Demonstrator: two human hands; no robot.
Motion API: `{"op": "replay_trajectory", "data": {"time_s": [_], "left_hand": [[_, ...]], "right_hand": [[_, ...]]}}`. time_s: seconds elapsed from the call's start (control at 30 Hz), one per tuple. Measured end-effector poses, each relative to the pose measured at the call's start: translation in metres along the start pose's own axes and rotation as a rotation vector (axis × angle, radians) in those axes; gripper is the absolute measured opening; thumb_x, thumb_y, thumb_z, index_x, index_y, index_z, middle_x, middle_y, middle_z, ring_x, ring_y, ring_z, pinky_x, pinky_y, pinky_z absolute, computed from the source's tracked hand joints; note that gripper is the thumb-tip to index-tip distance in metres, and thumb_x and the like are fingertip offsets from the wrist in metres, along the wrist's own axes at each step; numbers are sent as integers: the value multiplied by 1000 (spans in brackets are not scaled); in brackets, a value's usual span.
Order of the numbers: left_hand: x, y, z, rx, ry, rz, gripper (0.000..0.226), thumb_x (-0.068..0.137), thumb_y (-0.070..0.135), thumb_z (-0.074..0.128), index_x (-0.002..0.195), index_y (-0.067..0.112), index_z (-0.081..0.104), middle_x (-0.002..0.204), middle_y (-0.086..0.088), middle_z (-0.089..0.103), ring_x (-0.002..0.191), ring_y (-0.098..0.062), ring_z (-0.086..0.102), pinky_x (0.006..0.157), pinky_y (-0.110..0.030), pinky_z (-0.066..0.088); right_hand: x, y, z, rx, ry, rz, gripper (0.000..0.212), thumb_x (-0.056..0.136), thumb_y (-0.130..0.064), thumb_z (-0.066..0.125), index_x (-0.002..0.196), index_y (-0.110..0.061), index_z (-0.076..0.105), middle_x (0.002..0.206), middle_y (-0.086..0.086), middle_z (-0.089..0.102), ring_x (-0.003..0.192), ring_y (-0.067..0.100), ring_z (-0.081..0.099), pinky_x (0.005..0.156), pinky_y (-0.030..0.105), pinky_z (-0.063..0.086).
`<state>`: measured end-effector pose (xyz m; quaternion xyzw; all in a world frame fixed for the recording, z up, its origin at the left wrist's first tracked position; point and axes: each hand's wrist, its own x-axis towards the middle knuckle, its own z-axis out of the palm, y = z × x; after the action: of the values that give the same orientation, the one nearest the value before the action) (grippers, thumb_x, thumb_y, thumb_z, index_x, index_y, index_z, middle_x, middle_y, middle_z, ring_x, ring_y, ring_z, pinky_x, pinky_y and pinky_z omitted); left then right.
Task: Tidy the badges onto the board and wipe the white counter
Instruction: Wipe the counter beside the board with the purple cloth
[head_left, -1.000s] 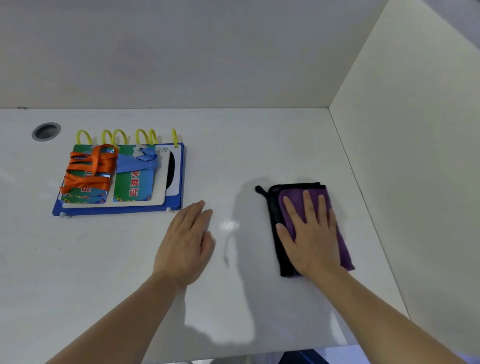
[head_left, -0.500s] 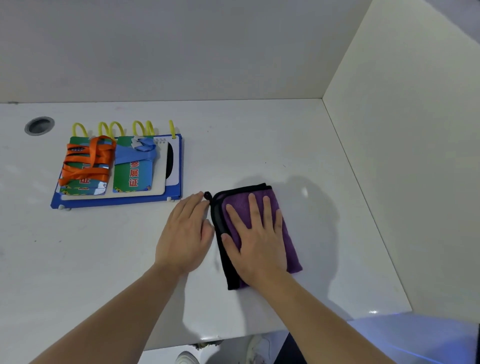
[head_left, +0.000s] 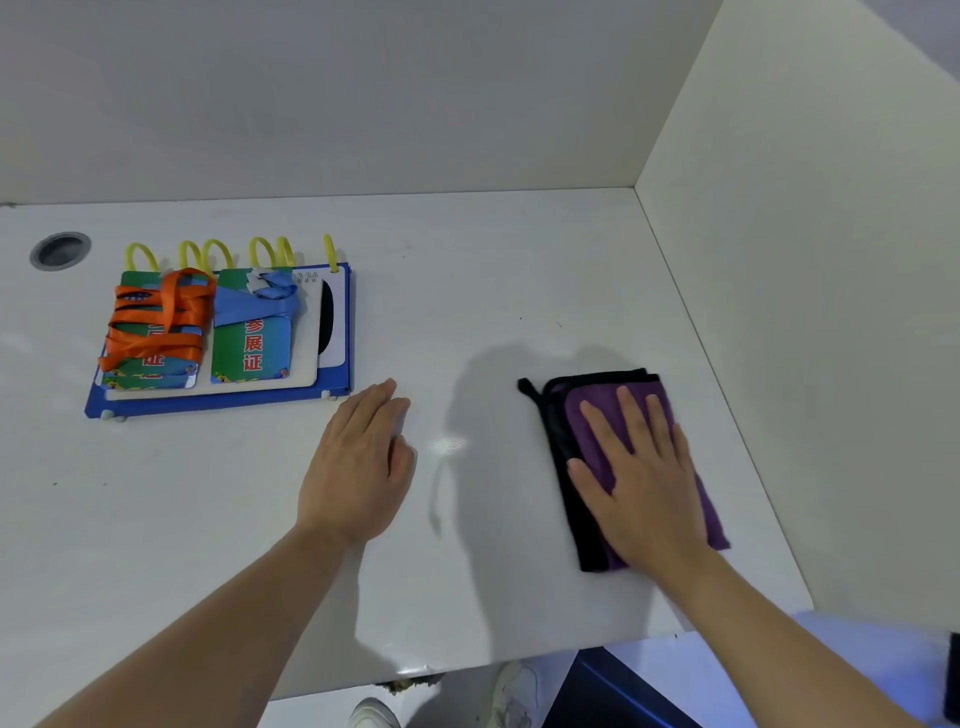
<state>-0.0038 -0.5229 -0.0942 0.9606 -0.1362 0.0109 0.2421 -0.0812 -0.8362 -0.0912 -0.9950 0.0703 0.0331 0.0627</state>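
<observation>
Two badges (head_left: 200, 332) lie on the blue board (head_left: 218, 400), beyond the left hand (head_left: 358, 467), whose fingers rest together, bracing on the table (head_left: 467, 291). Right hand (head_left: 641, 483) fingers spread, pressing the purple cloth (head_left: 587, 441) flat, likely for even wiping.

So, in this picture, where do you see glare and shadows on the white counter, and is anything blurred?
Head view: a small bright glare spot sits on the white counter between the left hand and the right hand; a soft grey shadow lies left of the purple cloth and beneath both forearms; the badges look slightly soft; the counter's edges bend a little from the wide lens.
</observation>
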Motion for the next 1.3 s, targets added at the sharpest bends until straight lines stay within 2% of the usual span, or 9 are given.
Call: {"op": "replay_trajectory", "data": {"time_s": [0.1, 0.2, 0.37, 0.47, 0.63, 0.83, 0.97, 1.13, 1.3], "left_hand": [[0, 1, 0, -3, -1, -7, 41, 96, 13, 54, 136, 14, 56, 154, 0, 44, 143, -15, 33, 117, -22, 20], [0, 2, 0, 0, -3, -4, 41, 96, 13, 53, 137, 13, 56, 154, -1, 44, 143, -15, 33, 116, -20, 17], [0, 2, 0, -5, 1, -5, 41, 96, 13, 53, 136, 13, 57, 154, -1, 45, 143, -15, 34, 117, -22, 20], [0, 3, -1, -28, 19, 2, 40, 94, 10, 55, 134, 11, 59, 152, -3, 47, 142, -18, 36, 117, -26, 25], [0, 3, -1, -48, 27, 6, 39, 96, 11, 54, 134, 10, 59, 153, -4, 46, 142, -19, 36, 118, -33, 31], [0, 0, 0, -47, 37, 31, 38, 95, 9, 54, 133, 10, 59, 152, -6, 47, 142, -20, 36, 119, -31, 28], [1, -3, 2, -27, 33, 50, 38, 99, 12, 49, 136, 9, 58, 152, -7, 47, 142, -22, 36, 120, -31, 25], [0, -6, 4, -6, 34, 68, 36, 103, 14, 45, 137, 9, 57, 151, -8, 48, 142, -22, 36, 119, -28, 21], [1, -4, 5, -21, 25, 37, 37, 102, 16, 44, 137, 13, 56, 153, -3, 45, 144, -17, 32, 118, -25, 20]], "right_hand": [[-2, 32, -6, -35, -22, 59, 74, 97, -74, 11, 163, -41, 11, 173, 6, 10, 159, 27, -1, 128, 49, 9], [-5, 56, -11, -16, -10, 92, 74, 97, -72, 15, 163, -38, 16, 173, 7, 10, 159, 28, 0, 128, 50, 7], [-10, 67, -15, -21, -15, 98, 74, 98, -69, 16, 163, -34, 18, 172, 9, 11, 159, 32, 2, 128, 51, 8], [-13, 53, -13, -45, -19, 105, 73, 99, -67, 14, 164, -33, 16, 172, 13, 11, 159, 36, 1, 127, 54, 6], [-28, 2, -2, -110, -65, 62, 71, 99, -69, 4, 163, -38, 2, 172, 13, 6, 158, 36, -6, 127, 55, 6], [-46, -90, 12, -12, -63, -55, 69, 102, -67, 17, 164, -40, 5, 173, 11, -1, 158, 37, -10, 126, 59, 7], [-49, -133, 18, 17, -76, -98, 69, 102, -65, 19, 164, -39, 5, 173, 13, -1, 158, 39, -10, 126, 61, 6], [-50, -135, 19, 51, -71, -130, 67, 103, -65, 22, 163, -39, 11, 173, 10, 6, 159, 36, -2, 127, 58, 9], [-56, -95, 17, 57, -65, -117, 68, 101, -69, 18, 163, -44, 6, 174, 3, 2, 159, 28, -7, 128, 53, 6]]}}
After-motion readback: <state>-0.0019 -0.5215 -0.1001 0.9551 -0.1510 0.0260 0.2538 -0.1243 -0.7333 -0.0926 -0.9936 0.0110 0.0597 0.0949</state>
